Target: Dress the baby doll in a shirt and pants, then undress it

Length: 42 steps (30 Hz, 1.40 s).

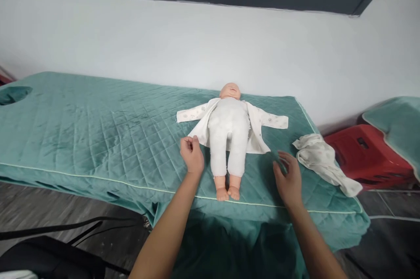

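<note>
A baby doll [229, 128] with a white cloth body lies on its back, feet toward me. Spread open beneath it is a white baby jacket [257, 139], both sleeves stretched out to the sides and apparently without the doll's arms in them. My left hand [192, 155] is closed in a pinch at the jacket's lower left corner. Beside the opposite lower corner, my right hand [289, 178] hovers with thumb and fingers apart, holding nothing. Right of that hand, a crumpled white patterned garment [316, 156] hangs slightly over the bed's edge.
The doll rests on a bed with a green quilted cover [98, 139], which has a face hole at its far left. A white wall [147, 38] runs behind it. At the right stands a red plastic stool or basket [367, 150]. A black bag [49, 257] sits lower left.
</note>
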Each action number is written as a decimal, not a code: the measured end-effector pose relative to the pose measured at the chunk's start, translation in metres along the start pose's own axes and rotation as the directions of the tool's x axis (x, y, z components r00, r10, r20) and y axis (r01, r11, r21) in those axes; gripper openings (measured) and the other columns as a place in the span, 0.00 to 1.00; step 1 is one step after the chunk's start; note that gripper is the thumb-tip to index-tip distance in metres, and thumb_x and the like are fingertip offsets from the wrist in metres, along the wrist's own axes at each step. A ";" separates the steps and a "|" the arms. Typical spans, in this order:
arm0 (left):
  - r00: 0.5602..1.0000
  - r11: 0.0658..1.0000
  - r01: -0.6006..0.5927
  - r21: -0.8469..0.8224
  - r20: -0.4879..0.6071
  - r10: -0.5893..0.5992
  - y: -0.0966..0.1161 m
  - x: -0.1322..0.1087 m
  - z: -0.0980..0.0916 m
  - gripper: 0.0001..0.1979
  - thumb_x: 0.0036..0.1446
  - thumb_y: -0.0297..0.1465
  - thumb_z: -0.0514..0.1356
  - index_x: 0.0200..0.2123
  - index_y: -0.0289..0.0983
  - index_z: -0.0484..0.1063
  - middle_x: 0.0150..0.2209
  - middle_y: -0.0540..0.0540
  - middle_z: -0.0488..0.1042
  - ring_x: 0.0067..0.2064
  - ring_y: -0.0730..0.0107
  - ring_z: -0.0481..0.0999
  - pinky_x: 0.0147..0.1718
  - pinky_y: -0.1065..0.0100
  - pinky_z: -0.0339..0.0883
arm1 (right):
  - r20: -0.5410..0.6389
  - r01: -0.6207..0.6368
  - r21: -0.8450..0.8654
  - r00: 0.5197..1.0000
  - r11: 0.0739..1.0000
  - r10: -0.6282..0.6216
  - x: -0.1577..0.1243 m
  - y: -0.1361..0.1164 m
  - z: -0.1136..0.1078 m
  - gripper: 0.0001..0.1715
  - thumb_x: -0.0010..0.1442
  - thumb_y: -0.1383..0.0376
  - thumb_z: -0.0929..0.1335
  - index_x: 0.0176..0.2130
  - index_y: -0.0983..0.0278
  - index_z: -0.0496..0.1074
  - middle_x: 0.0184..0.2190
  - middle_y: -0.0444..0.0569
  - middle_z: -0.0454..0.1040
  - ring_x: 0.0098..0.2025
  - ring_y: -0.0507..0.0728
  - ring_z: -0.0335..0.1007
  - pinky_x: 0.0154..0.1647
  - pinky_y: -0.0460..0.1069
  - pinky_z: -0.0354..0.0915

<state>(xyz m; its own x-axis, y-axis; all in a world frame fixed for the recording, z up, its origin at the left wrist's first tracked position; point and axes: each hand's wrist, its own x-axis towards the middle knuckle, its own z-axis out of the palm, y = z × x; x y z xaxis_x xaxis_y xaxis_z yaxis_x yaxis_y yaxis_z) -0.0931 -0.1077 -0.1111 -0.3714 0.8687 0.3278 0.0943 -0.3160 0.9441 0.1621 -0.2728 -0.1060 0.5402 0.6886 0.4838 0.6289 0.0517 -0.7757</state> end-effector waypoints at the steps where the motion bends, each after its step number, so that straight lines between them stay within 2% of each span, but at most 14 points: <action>1: 0.999 0.999 -0.034 0.031 0.011 0.034 0.003 -0.002 0.000 0.13 0.64 0.39 0.57 0.31 0.39 0.61 0.27 0.55 0.59 0.29 0.75 0.60 0.32 0.70 0.57 | 0.015 0.085 -0.110 0.996 0.990 -0.084 0.005 0.005 -0.011 0.18 0.62 0.60 0.69 0.50 0.62 0.70 0.54 0.57 0.71 0.58 0.64 0.67 0.60 0.66 0.63; 4: 0.980 0.974 -0.171 0.147 0.123 0.154 0.008 -0.004 0.001 0.10 0.63 0.35 0.58 0.30 0.39 0.62 0.27 0.54 0.63 0.29 0.74 0.63 0.33 0.69 0.59 | 0.048 0.214 -0.341 0.976 0.915 -0.211 0.020 0.021 -0.046 0.20 0.62 0.61 0.68 0.53 0.63 0.69 0.58 0.60 0.68 0.63 0.66 0.62 0.64 0.68 0.59; 7: 0.953 0.935 -0.255 0.245 0.229 0.199 0.009 -0.002 0.004 0.05 0.62 0.31 0.57 0.32 0.40 0.65 0.32 0.50 0.68 0.35 0.70 0.69 0.38 0.67 0.63 | 0.021 0.192 -0.455 0.978 0.869 -0.205 0.026 0.033 -0.077 0.24 0.60 0.61 0.68 0.55 0.62 0.68 0.61 0.61 0.65 0.66 0.69 0.58 0.65 0.71 0.56; 10: 0.956 0.927 -0.229 0.296 0.249 0.156 0.006 0.003 0.008 0.01 0.60 0.29 0.57 0.37 0.40 0.69 0.37 0.47 0.72 0.42 0.65 0.72 0.44 0.62 0.67 | -0.013 0.155 -0.467 0.983 0.871 -0.182 0.019 0.036 -0.086 0.26 0.60 0.60 0.68 0.56 0.63 0.68 0.61 0.61 0.66 0.65 0.69 0.60 0.65 0.71 0.56; 13: 0.960 0.927 -0.207 0.312 0.249 0.130 0.001 0.008 0.012 0.06 0.58 0.27 0.58 0.39 0.40 0.70 0.41 0.45 0.74 0.46 0.62 0.73 0.50 0.58 0.67 | 0.030 0.186 -0.410 0.981 0.893 -0.190 0.004 0.026 -0.068 0.23 0.63 0.60 0.67 0.57 0.63 0.68 0.61 0.61 0.66 0.65 0.67 0.60 0.65 0.69 0.59; 16: 0.954 0.912 -0.233 0.337 0.263 0.146 0.000 0.009 0.011 0.08 0.57 0.26 0.58 0.40 0.40 0.71 0.41 0.44 0.74 0.48 0.60 0.72 0.52 0.55 0.67 | 0.125 0.222 -0.316 0.974 0.923 -0.191 0.000 0.011 -0.028 0.24 0.65 0.59 0.67 0.58 0.62 0.66 0.62 0.60 0.65 0.65 0.64 0.62 0.65 0.66 0.60; 21: 0.943 0.844 -0.318 0.432 0.240 0.232 0.003 0.006 0.010 0.11 0.57 0.29 0.62 0.44 0.40 0.71 0.49 0.39 0.71 0.55 0.53 0.69 0.57 0.48 0.62 | 0.159 0.189 -0.296 0.976 0.936 -0.147 0.039 -0.005 0.043 0.33 0.63 0.54 0.69 0.61 0.66 0.64 0.64 0.64 0.63 0.67 0.68 0.58 0.64 0.67 0.60; 25: 0.964 0.803 -0.264 0.534 0.157 0.213 0.002 0.004 0.013 0.24 0.55 0.34 0.66 0.54 0.42 0.67 0.63 0.34 0.61 0.65 0.41 0.60 0.60 0.40 0.57 | 0.130 0.150 -0.370 0.986 0.917 -0.109 0.071 -0.004 0.076 0.30 0.61 0.60 0.68 0.60 0.66 0.66 0.65 0.63 0.64 0.65 0.68 0.61 0.63 0.66 0.61; 29: 0.960 0.786 -0.277 0.552 0.194 0.202 -0.002 0.005 0.016 0.25 0.55 0.32 0.65 0.56 0.42 0.66 0.61 0.35 0.66 0.64 0.43 0.63 0.61 0.40 0.56 | 0.064 0.003 -0.236 0.998 0.972 0.013 0.079 0.004 0.078 0.25 0.58 0.69 0.63 0.54 0.62 0.72 0.50 0.55 0.77 0.50 0.63 0.74 0.53 0.59 0.69; 31: 0.959 0.785 -0.278 0.554 0.211 0.191 -0.005 0.006 0.016 0.22 0.55 0.30 0.64 0.54 0.41 0.67 0.57 0.36 0.71 0.61 0.45 0.67 0.61 0.40 0.56 | -0.039 -0.049 -0.107 0.998 0.993 0.046 0.078 0.005 0.073 0.20 0.57 0.67 0.63 0.48 0.63 0.75 0.42 0.52 0.79 0.44 0.61 0.75 0.50 0.57 0.70; 35: 0.964 0.792 -0.252 0.556 0.219 0.153 -0.005 0.006 0.016 0.10 0.58 0.28 0.60 0.44 0.41 0.72 0.44 0.41 0.78 0.51 0.52 0.75 0.61 0.41 0.55 | -0.260 0.010 0.151 0.965 0.988 0.030 0.076 -0.003 0.069 0.15 0.61 0.61 0.66 0.45 0.65 0.75 0.42 0.52 0.78 0.45 0.59 0.75 0.53 0.57 0.70; 37: 0.965 0.801 -0.240 0.549 0.225 0.135 -0.003 0.006 0.015 0.05 0.60 0.28 0.59 0.40 0.40 0.72 0.39 0.43 0.78 0.46 0.55 0.76 0.58 0.45 0.59 | -0.175 0.030 0.217 0.985 0.976 0.009 0.073 -0.009 0.072 0.18 0.62 0.59 0.68 0.48 0.64 0.74 0.46 0.53 0.77 0.48 0.59 0.75 0.55 0.58 0.69; 39: 0.962 0.821 -0.246 0.515 0.232 0.143 0.001 0.005 0.014 0.03 0.61 0.29 0.58 0.37 0.40 0.72 0.37 0.44 0.77 0.43 0.58 0.76 0.51 0.51 0.65 | -0.005 0.009 0.238 1.000 0.971 -0.008 0.069 -0.011 0.075 0.23 0.61 0.58 0.69 0.54 0.63 0.72 0.52 0.54 0.76 0.53 0.60 0.73 0.58 0.59 0.68; 42: 0.949 0.848 -0.299 0.437 0.229 0.216 0.007 0.002 0.012 0.04 0.63 0.29 0.56 0.37 0.39 0.71 0.37 0.45 0.76 0.41 0.62 0.74 0.45 0.58 0.67 | 0.128 -0.048 0.140 0.991 0.989 0.030 0.064 -0.008 0.077 0.31 0.59 0.56 0.71 0.59 0.63 0.68 0.57 0.57 0.72 0.57 0.62 0.70 0.59 0.60 0.67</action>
<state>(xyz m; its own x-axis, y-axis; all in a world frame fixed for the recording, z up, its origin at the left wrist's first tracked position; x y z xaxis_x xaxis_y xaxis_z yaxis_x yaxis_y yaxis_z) -0.0822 -0.1036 -0.1033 -0.1201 0.8436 0.5234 0.5945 -0.3611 0.7184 0.1481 -0.1733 -0.1005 0.4826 0.7769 0.4044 0.5178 0.1193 -0.8472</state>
